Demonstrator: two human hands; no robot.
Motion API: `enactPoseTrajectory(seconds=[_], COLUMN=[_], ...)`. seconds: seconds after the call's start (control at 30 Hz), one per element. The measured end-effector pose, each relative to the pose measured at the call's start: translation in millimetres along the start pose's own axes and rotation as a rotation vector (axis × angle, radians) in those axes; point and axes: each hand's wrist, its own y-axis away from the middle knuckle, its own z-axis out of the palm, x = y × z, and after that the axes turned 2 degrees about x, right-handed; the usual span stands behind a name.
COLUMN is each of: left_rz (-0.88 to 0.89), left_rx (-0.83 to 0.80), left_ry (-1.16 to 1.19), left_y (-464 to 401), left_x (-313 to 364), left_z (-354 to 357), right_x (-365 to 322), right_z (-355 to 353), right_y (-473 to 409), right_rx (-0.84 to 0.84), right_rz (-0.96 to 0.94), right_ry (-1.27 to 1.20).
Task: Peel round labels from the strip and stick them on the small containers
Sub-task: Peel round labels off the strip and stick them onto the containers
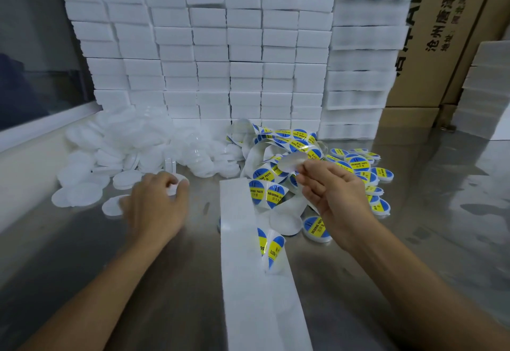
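Pinching a peeled round label [292, 162] by its edge, the right hand [328, 188] is lifting it above the white backing strip [242, 229]; thin and limp, it will likely curl. The left hand [154, 201] is gripping a small white round container [176, 183] on the steel table [171, 281].

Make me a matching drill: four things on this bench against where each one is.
Things:
1. peeled label
2. unlabelled container
3. backing strip
4. labelled containers

Places:
A. lying between the two forearms
B. pinched by the right hand
C. heaped right of the right hand
D. under the left hand fingers

Pairs: 1-B, 2-D, 3-A, 4-C
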Motion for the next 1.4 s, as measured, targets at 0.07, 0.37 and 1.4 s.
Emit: enactPoseTrajectory(seconds=[0.07, 0.37, 1.4], left_rz=[-0.095, -0.248, -0.085], left_rx=[-0.11, -0.154, -0.152], left_ry=[-0.388, -0.454, 1.071], left_y=[-9.4, -17.8, 25.3], left_x=[-19.8, -38.7, 70.5], left_z=[-2.8, -9.5, -17.0], right_x=[-1.0, -2.9, 10.3], right_z=[0.7, 2.5, 4.2], right_y=[1.1, 2.7, 1.6], right_rx=[-0.001, 0.009, 0.009], right_rz=[-0.029, -0.095, -0.421], right_ry=[-0.001, 0.12, 0.432])
